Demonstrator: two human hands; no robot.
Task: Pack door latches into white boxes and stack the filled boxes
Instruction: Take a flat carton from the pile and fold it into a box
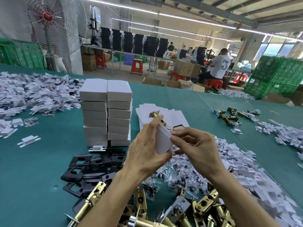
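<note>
Bright, even light from ceiling tubes (196, 20) at twelve o'clock and windows (275, 49) at two; soft shadows, wide-angle bending at edges, lower corners blurred.

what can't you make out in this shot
Head view:
- Inside of the box: hidden by its own wall and the left hand.
- Lower end of the latch: behind the box and a finger.
- Near latch pile: cut off by the bottom edge.
- Contents of the bags: too small and blurred.
</note>
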